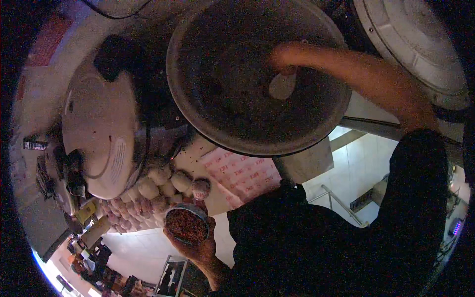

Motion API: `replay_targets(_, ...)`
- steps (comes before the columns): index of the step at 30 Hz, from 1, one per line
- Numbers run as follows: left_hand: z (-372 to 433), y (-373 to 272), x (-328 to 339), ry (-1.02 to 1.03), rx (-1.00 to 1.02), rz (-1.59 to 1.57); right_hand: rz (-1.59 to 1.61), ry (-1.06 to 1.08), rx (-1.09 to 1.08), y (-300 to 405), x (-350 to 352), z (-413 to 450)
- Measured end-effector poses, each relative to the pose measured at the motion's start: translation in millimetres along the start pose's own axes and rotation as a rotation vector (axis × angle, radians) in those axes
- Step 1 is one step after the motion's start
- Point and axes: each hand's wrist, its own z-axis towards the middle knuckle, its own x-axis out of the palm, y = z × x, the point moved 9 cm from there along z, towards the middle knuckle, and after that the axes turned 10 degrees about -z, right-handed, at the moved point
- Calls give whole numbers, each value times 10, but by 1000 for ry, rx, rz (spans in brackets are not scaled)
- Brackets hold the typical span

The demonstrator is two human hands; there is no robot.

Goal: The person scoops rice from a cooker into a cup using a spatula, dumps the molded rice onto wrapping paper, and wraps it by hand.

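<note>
My left hand point(202, 247), low and left of centre, holds a small round bowl point(186, 224) filled with reddish-brown, loose crumbly material. My right hand point(287, 61) reaches into a large round metal pan point(259, 151) with a dark inside. Its fingers are closed on a pale, rounded spoon or scoop point(282, 87), whose flat end shows below them. The contents of the pan are too dark to tell. Just above the small bowl stands a round paper-wrapped bundle point(200, 189), beside many similar pale bundles point(149, 187).
Sheets of white paper with red print point(243, 174) lie below the pan. A pale oval appliance or lid point(100, 130) is at the left, and a large round metal lid point(412, 44) at the upper right. Beyond the counter edge are floor and a metal-framed stand point(172, 274).
</note>
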Motion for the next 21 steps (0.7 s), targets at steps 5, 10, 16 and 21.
replay_targets(5, -40, -145, 58, -90, 274, 880, 147, 90, -126, 344, 343, 284)
replay_targets(10, -49, -136, -132, -40, 95, -6, 65, -59, 6, 123, -662, 51)
replay_targets(16, 6, -132, -67, 4, 166, 415, 18, -56, -61, 251, -346, 336)
replay_targets(21, -124, -200, 154, -37, 477, 934, -26, -141, 56, 81, -1061, 316)
